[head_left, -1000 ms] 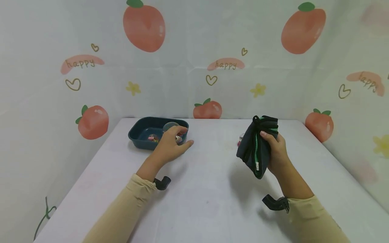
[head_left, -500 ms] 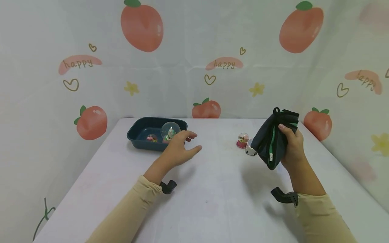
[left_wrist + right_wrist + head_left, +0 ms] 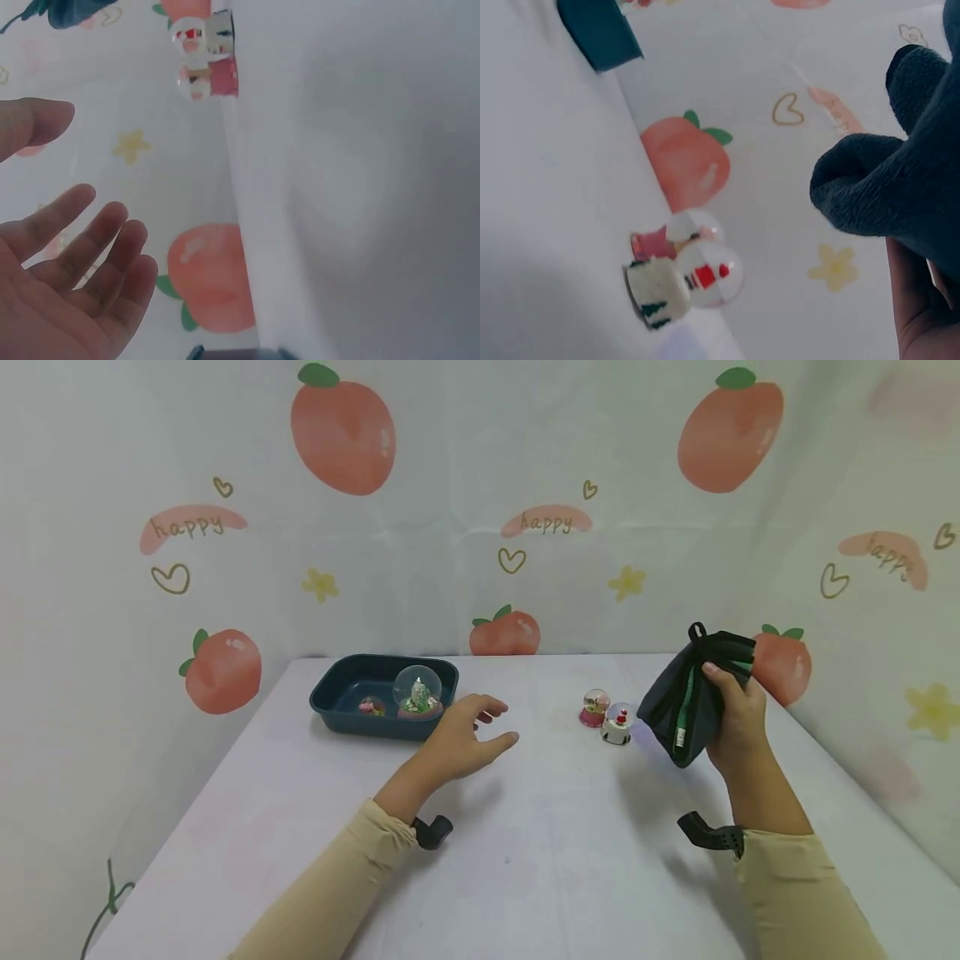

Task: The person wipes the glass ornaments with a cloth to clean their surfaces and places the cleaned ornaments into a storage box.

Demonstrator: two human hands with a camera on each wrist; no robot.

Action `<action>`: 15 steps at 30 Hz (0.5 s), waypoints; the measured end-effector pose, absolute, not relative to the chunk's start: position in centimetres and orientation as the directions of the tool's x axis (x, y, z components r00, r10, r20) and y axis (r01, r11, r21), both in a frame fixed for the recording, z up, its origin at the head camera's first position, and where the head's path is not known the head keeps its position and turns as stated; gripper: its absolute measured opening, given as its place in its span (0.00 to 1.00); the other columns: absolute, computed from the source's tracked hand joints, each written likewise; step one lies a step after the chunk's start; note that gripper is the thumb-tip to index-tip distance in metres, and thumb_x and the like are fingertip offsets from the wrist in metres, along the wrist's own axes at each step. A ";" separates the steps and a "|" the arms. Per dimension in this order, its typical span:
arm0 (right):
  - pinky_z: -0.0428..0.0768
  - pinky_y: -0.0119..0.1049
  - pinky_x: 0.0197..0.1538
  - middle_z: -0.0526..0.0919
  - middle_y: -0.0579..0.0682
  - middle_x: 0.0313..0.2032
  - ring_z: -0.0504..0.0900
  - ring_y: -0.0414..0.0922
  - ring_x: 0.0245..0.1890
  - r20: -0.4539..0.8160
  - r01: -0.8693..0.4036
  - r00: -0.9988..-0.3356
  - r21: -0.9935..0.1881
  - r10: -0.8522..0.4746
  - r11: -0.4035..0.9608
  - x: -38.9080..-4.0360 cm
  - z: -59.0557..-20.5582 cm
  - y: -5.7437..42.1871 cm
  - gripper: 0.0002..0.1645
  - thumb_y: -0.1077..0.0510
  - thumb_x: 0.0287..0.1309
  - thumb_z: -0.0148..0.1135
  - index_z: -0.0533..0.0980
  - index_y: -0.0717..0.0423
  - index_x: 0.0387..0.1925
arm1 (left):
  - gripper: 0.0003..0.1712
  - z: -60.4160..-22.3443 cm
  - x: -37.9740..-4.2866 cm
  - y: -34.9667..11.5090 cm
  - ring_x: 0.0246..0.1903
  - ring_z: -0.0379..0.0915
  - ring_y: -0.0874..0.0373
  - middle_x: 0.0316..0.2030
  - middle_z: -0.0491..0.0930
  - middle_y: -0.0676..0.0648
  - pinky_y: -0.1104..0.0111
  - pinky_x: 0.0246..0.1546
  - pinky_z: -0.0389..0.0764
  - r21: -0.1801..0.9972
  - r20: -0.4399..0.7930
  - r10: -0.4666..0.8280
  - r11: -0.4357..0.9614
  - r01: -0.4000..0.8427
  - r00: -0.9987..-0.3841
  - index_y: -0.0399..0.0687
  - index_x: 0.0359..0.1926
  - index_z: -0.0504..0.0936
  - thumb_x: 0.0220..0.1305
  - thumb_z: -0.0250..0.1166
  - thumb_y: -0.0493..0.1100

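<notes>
My right hand (image 3: pixel 738 718) grips a bunched dark blue cloth (image 3: pixel 682 702) with black edging, a green stripe and a small loop on top. It holds the cloth up over the right side of the table, beside two small snow globes. One globe has a pink base (image 3: pixel 593 710). The other, with a white base (image 3: pixel 618 727) and a red figure inside, stands close against it. My left hand (image 3: pixel 459 745) hovers just right of the tray, thumb and fingers spread apart with nothing between them. In the left wrist view its fingers (image 3: pixel 112 274) are relaxed.
A dark teal tray (image 3: pixel 360 725) stands at the back left. Inside are a large snow globe (image 3: pixel 418 692) with a green tree and a small pinkish globe (image 3: pixel 371 706). White fabric with printed peaches hangs behind the table.
My left hand has moved right, away from the large globe and tray. My right hand has carried the cloth to the right, uncovering the two small snow globes.
</notes>
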State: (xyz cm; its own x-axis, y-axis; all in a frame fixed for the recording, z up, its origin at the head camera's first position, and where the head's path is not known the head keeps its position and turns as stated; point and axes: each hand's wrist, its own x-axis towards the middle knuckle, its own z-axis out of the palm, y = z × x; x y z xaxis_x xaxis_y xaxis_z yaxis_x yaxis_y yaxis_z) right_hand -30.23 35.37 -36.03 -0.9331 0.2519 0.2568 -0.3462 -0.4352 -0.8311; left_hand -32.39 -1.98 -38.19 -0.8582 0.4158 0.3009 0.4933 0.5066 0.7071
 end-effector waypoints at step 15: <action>0.86 0.27 0.52 0.80 0.44 0.55 0.79 0.40 0.55 0.196 -0.301 -0.937 -0.875 0.289 -0.380 -30.6 -36.6 36.1 0.21 0.55 0.74 0.64 0.70 0.46 0.63 | 0.26 -39.0 -32.5 2.9 0.60 0.79 0.45 0.60 0.81 0.41 0.54 0.59 0.83 0.741 0.199 0.476 0.499 0.450 -0.857 0.45 0.63 0.81 0.71 0.71 0.52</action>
